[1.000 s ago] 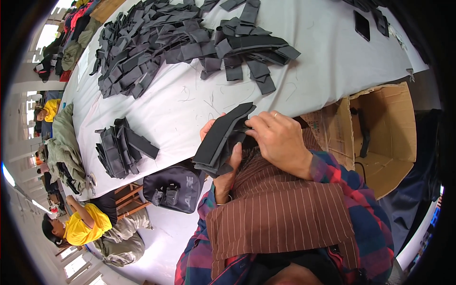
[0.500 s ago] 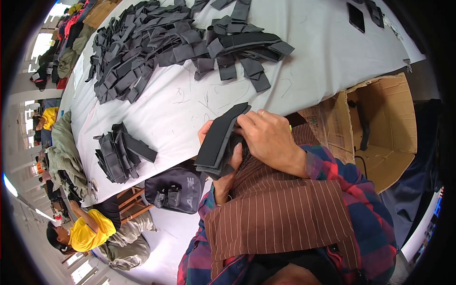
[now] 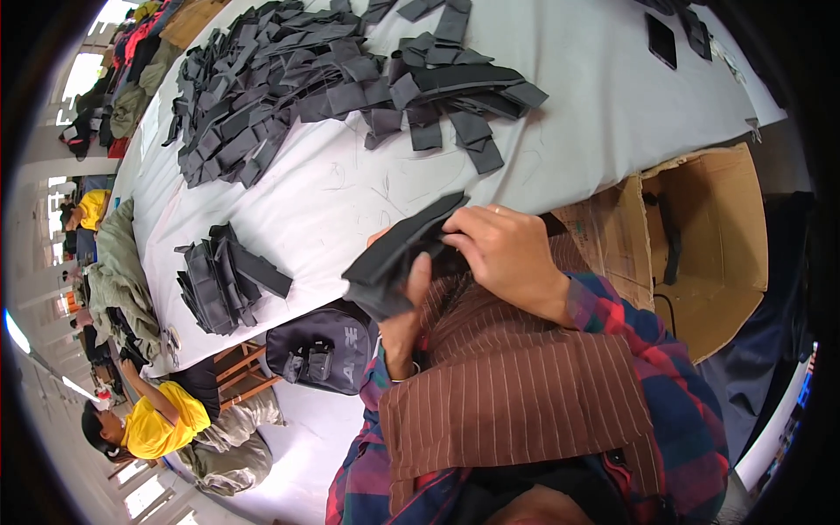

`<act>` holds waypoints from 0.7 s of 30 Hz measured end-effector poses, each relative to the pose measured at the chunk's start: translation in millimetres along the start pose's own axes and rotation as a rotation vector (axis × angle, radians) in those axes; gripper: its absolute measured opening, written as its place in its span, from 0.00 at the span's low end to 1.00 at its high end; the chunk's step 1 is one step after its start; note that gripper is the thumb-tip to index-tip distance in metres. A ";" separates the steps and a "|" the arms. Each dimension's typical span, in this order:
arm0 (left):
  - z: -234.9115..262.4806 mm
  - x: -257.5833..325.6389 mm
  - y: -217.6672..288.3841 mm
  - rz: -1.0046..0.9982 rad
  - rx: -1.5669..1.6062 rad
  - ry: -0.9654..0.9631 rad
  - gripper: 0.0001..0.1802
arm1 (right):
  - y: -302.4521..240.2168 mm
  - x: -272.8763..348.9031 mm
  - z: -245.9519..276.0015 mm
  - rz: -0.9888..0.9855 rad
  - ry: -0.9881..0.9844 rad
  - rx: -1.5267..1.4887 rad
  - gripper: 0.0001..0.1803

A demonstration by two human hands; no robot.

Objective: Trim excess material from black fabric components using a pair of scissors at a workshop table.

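I hold a stack of black fabric pieces (image 3: 404,255) close to my tummy, just past the near edge of the white table (image 3: 604,114). My left hand (image 3: 404,325) is under the stack, thumb pressed up on its end. My right hand (image 3: 503,254) lies on top, and its fingers (image 3: 464,238) pinch the top piece.

I think the pieces are light, soft and bendy. They could slide off each other, so I should squeeze the stack at its thick end and lift the top one by its edge.

A neat little pile of the same pieces (image 3: 229,278) sits at my left. A big messy heap of pieces (image 3: 332,83) lies far up the table. A cardboard box (image 3: 709,236) is at my right.

Since a moment ago, my hands have stayed in the same place, and the stack looks much the same.
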State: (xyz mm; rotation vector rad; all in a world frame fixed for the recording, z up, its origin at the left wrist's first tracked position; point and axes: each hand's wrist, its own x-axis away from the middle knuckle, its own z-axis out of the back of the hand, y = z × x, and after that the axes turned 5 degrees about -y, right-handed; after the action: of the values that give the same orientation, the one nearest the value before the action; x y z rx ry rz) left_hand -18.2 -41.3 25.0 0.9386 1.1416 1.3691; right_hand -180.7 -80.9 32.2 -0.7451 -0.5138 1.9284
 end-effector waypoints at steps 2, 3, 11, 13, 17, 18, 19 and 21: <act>11.3 -8.7 -9.3 -0.294 -0.638 0.182 0.09 | 3.5 1.3 13.9 -0.091 -0.073 -0.171 0.06; 19.2 -10.1 -10.0 0.099 -0.115 0.141 0.09 | 5.4 1.3 18.8 -0.104 -0.092 -0.201 0.07; 11.2 -9.2 -22.1 0.347 0.666 -0.154 0.14 | 10.3 -5.7 13.7 -0.052 -0.026 -0.448 0.10; 7.5 -8.6 -20.2 0.353 0.686 -0.188 0.14 | 11.9 -8.3 6.9 0.054 -0.024 -0.313 0.11; 0.6 -6.9 -13.8 0.327 0.721 -0.235 0.13 | 17.2 -13.7 -8.9 0.162 -0.004 -0.218 0.11; 0.0 -6.2 -13.3 0.341 0.728 -0.255 0.13 | 19.1 -14.3 -12.3 0.168 -0.005 -0.217 0.11; 0.0 -6.0 -13.0 0.335 0.729 -0.252 0.13 | 21.3 -15.3 -15.6 0.091 0.037 -0.281 0.12; 0.0 -5.1 -12.5 0.342 0.699 -0.285 0.14 | 24.6 -17.6 -15.1 0.019 0.079 -0.344 0.13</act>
State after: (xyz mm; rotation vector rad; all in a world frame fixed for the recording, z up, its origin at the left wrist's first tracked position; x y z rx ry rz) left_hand -14.6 -46.7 13.1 1.8373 1.2947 1.0413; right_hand -179.9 -107.0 10.7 -1.0430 -0.8037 1.8408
